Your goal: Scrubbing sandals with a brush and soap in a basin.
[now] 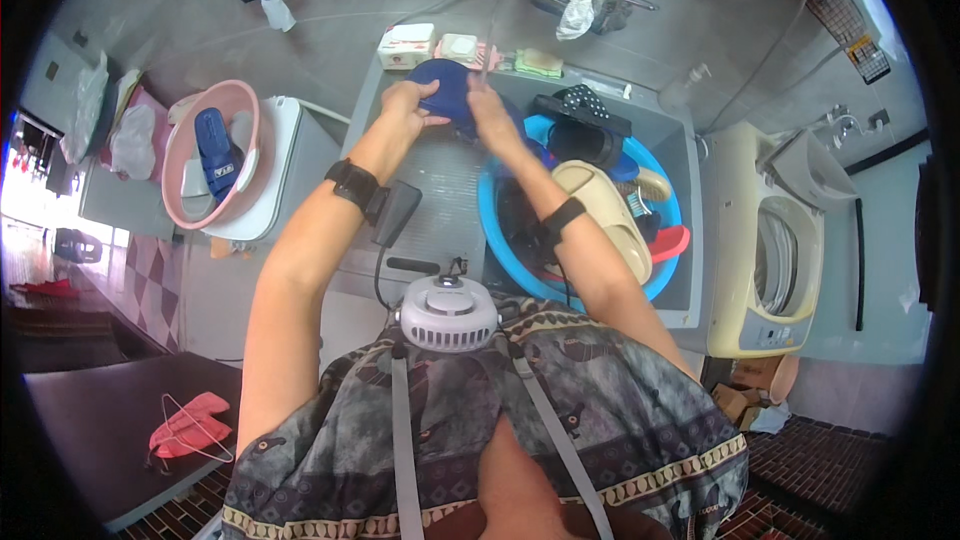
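Over the far left part of the grey sink point(420, 175), both my hands are closed on a dark blue slipper point(440, 83). My left hand point(408, 108) grips its left side, thumb on top. My right hand point(490, 118) holds its right side, and the wrist hides part of it. A thin stream of water seems to fall beside my right hand. Right of my hands stands a bright blue basin point(668, 265) full of footwear, with a beige slipper point(600, 215), a black polka-dot one point(580, 105), a brush point(638, 202) and a red-handled thing point(668, 243).
A soap bar point(460, 48), a white box point(407, 46) and a green-and-white sponge or cloth point(538, 62) line the far ledge. At left a pink basin point(172, 165) holds another blue slipper point(217, 152). A washing machine point(735, 250) stands at right; a pump bottle point(685, 88) sits at the sink's corner.
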Tool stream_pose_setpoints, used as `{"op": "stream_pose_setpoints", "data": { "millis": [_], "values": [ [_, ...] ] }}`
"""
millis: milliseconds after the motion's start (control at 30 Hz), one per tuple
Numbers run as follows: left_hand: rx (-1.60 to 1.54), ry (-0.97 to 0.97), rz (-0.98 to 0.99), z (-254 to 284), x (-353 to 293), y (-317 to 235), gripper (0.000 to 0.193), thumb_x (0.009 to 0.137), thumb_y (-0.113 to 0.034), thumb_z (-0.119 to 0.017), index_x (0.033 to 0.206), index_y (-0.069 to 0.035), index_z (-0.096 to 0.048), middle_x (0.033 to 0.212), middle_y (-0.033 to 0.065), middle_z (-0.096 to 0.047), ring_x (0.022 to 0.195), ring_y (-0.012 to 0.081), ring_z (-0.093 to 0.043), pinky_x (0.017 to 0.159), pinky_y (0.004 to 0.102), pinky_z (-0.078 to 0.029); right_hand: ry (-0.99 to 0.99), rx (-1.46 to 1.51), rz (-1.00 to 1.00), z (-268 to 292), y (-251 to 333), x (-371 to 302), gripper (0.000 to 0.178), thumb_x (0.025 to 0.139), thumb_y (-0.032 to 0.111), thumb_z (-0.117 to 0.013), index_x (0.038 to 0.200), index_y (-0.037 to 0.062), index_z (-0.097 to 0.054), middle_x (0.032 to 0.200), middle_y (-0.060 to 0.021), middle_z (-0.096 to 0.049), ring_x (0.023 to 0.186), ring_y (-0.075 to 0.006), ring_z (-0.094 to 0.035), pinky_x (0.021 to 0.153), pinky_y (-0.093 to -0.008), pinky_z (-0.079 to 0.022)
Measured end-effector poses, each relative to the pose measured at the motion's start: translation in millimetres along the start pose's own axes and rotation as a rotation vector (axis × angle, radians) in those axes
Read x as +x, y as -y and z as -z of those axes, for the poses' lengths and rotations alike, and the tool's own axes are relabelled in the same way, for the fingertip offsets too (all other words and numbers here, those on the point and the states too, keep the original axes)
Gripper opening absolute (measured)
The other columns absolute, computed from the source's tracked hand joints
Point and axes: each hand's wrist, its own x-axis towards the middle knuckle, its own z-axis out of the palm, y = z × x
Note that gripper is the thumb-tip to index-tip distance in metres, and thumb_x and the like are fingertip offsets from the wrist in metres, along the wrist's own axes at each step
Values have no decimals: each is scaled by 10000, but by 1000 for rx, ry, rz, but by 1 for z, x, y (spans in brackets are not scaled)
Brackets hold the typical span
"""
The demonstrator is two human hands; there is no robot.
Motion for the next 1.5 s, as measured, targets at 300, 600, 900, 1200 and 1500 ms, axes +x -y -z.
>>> {"op": "stream_pose_setpoints", "data": {
  "millis": [300,600,900,1200,1500],
  "values": [
    [-42,-18,-27,0,-24,-8,370,815,-27,-548,1143,66,-406,1079,225,-504,916,380,-565,721,564,-492,23,-94,-584,0,-62,-5,745,868,574,-223,1378,33,-182,1408,-218,-207,1315,-366,-152,1071,-418,-123],
    [466,-34,-376,-9,-35,-2,266,699,66,-621,956,33,-564,817,101,-609,644,195,-583,565,344,-524,-84,1128,-844,-25,21,-8,744,842,521,-410,1401,120,-126,1443,-201,-84,1313,-410,-93,1056,-493,-83],
    [926,316,-573,-38,-15,-1,300,594,164,-570,858,26,-613,762,39,-599,708,129,-554,645,256,-456,-351,1168,-975,29,61,-9,419,898,392,-408,1179,94,-494,1242,-94,-460,1155,-263,-415,957,-413,-321],
    [875,364,-462,-69,7,-6,419,572,190,-505,938,13,-609,994,90,-589,924,205,-553,694,299,-476,-408,499,-342,37,29,-16,379,930,301,-389,1106,-9,-517,1092,-127,-507,1060,-226,-435,926,-307,-319],
    [220,292,-52,-61,12,8,327,633,87,-403,910,-33,-528,738,72,-504,624,169,-515,501,327,-474,-320,-82,-245,11,36,-32,321,731,299,-666,992,112,-662,1048,-132,-482,993,-279,-453,836,-359,-377]
  ]
}}
